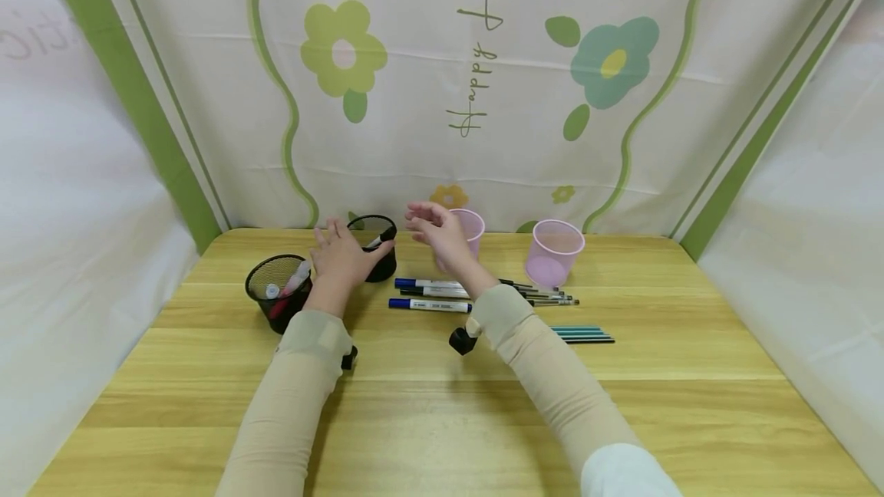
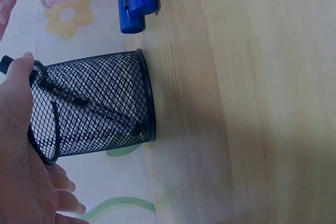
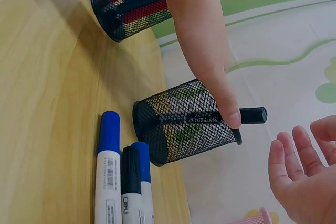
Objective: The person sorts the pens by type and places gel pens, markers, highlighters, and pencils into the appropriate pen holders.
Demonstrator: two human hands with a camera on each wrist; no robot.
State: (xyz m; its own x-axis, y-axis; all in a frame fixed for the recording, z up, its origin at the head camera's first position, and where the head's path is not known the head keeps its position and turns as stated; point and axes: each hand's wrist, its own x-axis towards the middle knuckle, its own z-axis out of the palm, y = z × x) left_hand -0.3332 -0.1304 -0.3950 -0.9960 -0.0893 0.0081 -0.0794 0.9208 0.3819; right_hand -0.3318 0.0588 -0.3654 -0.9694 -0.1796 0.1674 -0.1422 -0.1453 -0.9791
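A black mesh pen cup (image 1: 381, 271) stands upright near the table's back edge. Inside it leans a black-capped marker (image 3: 254, 115), its end sticking out past the rim. My left hand (image 1: 343, 259) is at the cup's left and front, fingers spread, thumb stretched along the rim beside the marker. In the left wrist view, the cup (image 2: 100, 108) lies between the thumb and the other fingers. To the right of the cup, my right hand (image 1: 445, 238) is raised with loosely bent fingers and holds nothing. Below it, whiteboard markers (image 1: 430, 305) with blue and black caps lie on the table.
At left, another black mesh cup (image 1: 258, 291) holds several items, some red. Two pink cups stand at the back, one (image 1: 473, 225) behind my right hand, one (image 1: 554, 255) farther right. Thin pens (image 1: 552, 299) and teal pencils (image 1: 583, 334) lie to the right. A printed cloth (image 1: 414, 152) hangs behind.
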